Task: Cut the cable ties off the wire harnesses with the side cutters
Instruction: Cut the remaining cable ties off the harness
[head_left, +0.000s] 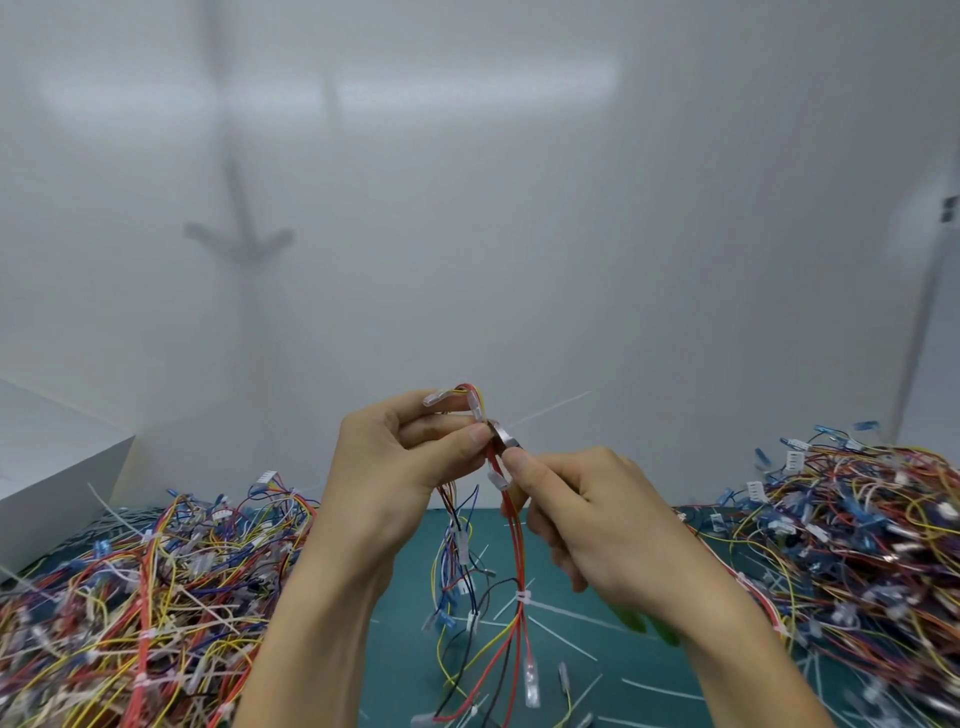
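Pinching the harness (519, 571) near its top, the left hand (395, 457) holds it up above the mat (649, 675), and the wires hang down to the surface. The right hand (597, 514) is curled round the cutters (503, 436), whose metal head is against the bundle just beside the left thumb. A tie (556, 410) sticks out there, up and to the right. Whether the blades are closed on it I cannot tell. Piles of harnesses lie at left (145, 597) and right (857, 545), with loose ties (576, 616) on the mat between them.
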